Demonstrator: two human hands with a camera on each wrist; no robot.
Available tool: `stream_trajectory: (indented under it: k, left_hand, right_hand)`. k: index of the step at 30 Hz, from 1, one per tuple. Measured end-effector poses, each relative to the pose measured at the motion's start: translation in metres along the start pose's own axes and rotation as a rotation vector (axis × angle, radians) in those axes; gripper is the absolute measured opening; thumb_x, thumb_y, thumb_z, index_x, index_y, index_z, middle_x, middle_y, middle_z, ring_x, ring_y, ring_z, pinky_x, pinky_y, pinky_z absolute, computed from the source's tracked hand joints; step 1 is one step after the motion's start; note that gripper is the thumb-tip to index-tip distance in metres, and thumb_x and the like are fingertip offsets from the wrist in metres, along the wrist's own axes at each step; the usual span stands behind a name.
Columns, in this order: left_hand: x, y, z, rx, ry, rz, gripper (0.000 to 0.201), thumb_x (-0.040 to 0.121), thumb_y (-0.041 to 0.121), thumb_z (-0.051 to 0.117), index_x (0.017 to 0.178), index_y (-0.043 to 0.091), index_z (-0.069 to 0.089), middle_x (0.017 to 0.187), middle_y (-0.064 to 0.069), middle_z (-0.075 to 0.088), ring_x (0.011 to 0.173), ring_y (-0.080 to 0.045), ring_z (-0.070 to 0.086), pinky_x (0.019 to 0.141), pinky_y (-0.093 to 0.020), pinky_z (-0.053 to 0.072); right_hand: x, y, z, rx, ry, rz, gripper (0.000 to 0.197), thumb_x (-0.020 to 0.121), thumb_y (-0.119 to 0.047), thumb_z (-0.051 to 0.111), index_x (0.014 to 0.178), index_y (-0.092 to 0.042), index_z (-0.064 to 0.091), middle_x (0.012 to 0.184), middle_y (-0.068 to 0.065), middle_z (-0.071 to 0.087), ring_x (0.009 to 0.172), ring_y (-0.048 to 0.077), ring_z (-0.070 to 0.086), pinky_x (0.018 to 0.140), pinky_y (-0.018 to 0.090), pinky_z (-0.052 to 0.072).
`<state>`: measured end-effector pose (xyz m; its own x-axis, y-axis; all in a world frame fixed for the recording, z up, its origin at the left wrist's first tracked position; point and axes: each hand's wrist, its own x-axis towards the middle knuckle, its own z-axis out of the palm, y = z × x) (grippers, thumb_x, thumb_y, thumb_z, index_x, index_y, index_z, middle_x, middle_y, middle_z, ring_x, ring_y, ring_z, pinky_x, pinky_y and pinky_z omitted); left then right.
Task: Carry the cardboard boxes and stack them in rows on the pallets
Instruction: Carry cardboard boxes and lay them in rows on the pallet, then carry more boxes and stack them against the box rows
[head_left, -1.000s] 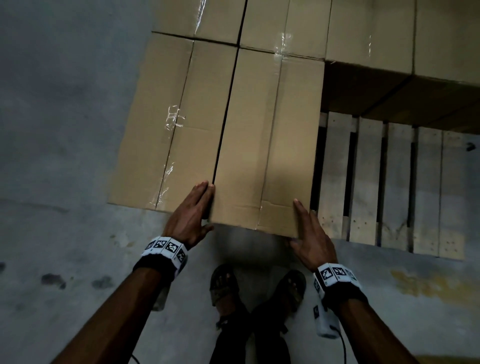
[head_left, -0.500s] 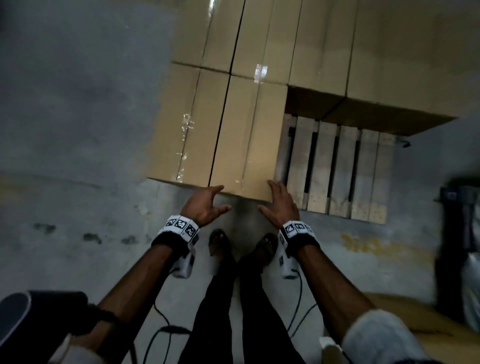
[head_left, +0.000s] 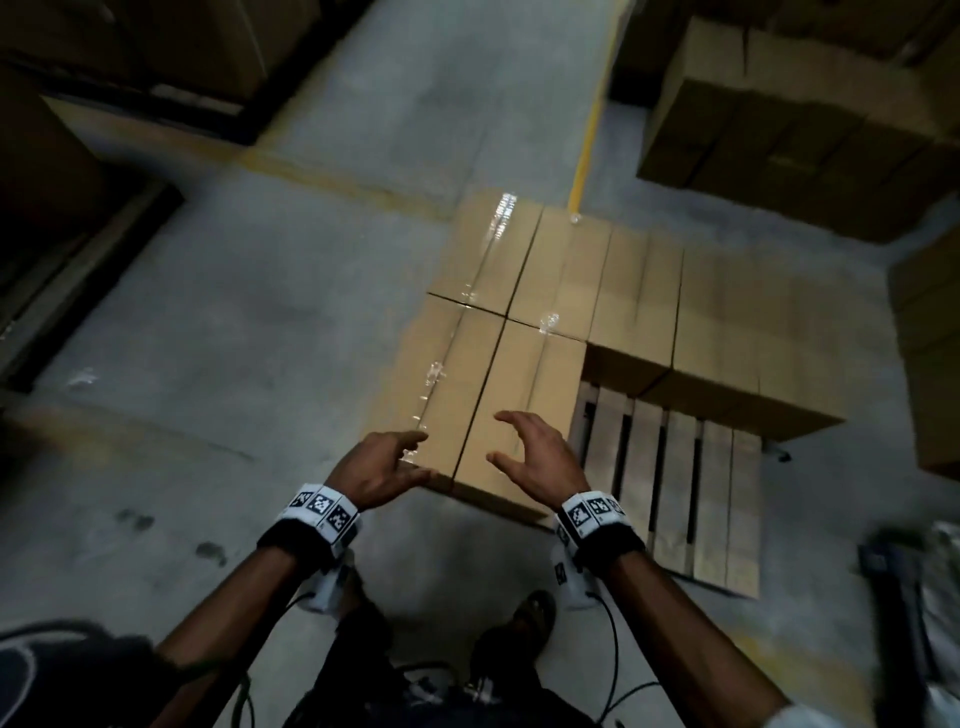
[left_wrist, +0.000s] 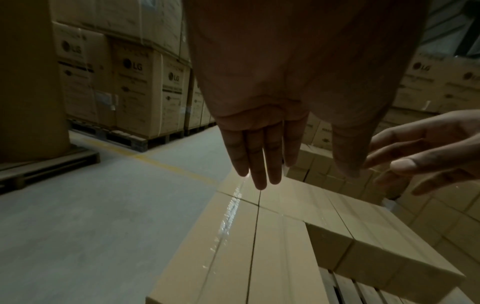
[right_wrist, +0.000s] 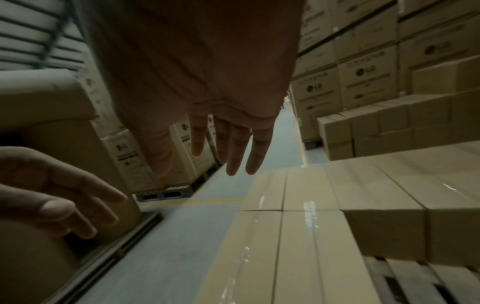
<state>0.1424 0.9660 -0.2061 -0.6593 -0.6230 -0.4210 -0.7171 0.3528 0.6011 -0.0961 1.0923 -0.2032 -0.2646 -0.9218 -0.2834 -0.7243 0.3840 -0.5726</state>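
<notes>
Cardboard box (head_left: 511, 410) now sits in the pallet's (head_left: 696, 483) near row as the left hand (head_left: 379, 467) and right hand (head_left: 540, 457) lift clear, fingers spread and empty; bare slats await the next box.

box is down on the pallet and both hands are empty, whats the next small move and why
Probably turn away to fetch another box. Both the left hand and right hand are open and hold nothing above the near box, which sits flush beside its neighbour, while the pallet shows bare slats to its right, so that row looks unfinished.
</notes>
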Motion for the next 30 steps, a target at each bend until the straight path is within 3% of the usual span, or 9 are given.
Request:
stream_trajectory:
  k: [7,13,16,20,25,30]
  left_hand:
    - [-0.024,-0.098,-0.092,-0.02,0.051,0.053,0.068,0.088,0.056,0.072,0.147,0.027,0.053,0.136,-0.001,0.065,0.116,-0.016,0.066,0.093,-0.029,0.053]
    - [-0.046,-0.196,-0.174,0.004,0.081,0.028,0.069,0.086,0.062,0.07,0.146,0.031,0.054,0.134,0.003,0.066,0.113,-0.013,0.066,0.094,-0.032,0.054]
    - [-0.045,-0.225,-0.212,0.019,0.099,0.045,0.068,0.086,0.063,0.067,0.145,0.032,0.054,0.134,0.005,0.067,0.113,-0.013,0.066,0.093,-0.033,0.054]
    - [-0.025,-0.254,-0.259,0.063,0.119,0.089,0.066,0.088,0.061,0.068,0.145,0.03,0.054,0.134,0.004,0.067,0.109,-0.014,0.067,0.091,-0.033,0.054]
    - [0.018,-0.278,-0.316,0.07,0.151,0.107,0.066,0.087,0.063,0.068,0.144,0.031,0.056,0.133,0.005,0.067,0.115,-0.014,0.065,0.093,-0.035,0.053]
    - [0.09,-0.299,-0.374,0.107,0.152,0.102,0.067,0.086,0.063,0.069,0.144,0.032,0.056,0.135,0.005,0.066,0.118,-0.015,0.064,0.095,-0.036,0.053]
  right_hand:
    - [0.062,-0.13,0.066,0.045,0.01,-0.086,0.054,0.088,-0.047,0.071,0.138,-0.036,0.054,0.142,-0.009,0.056,0.122,0.016,0.058,0.1,0.035,0.049]
    - [0.124,-0.256,0.148,0.067,-0.073,-0.158,0.053,0.09,-0.046,0.07,0.139,-0.034,0.055,0.143,-0.007,0.054,0.124,0.016,0.056,0.102,0.036,0.048]
    - [0.152,-0.307,0.164,0.051,-0.088,-0.225,0.052,0.09,-0.045,0.068,0.139,-0.033,0.055,0.142,-0.007,0.054,0.124,0.015,0.056,0.103,0.039,0.048]
    - [0.195,-0.349,0.164,-0.022,-0.083,-0.251,0.052,0.093,-0.043,0.067,0.141,-0.031,0.054,0.147,-0.007,0.051,0.131,0.014,0.051,0.104,0.038,0.047]
    - [0.261,-0.373,0.152,-0.006,-0.046,-0.233,0.051,0.092,-0.045,0.067,0.14,-0.032,0.055,0.146,-0.006,0.052,0.128,0.017,0.054,0.102,0.04,0.049]
    - [0.352,-0.392,0.149,0.02,0.026,-0.24,0.051,0.09,-0.046,0.068,0.138,-0.034,0.057,0.145,-0.005,0.053,0.129,0.018,0.054,0.103,0.043,0.049]
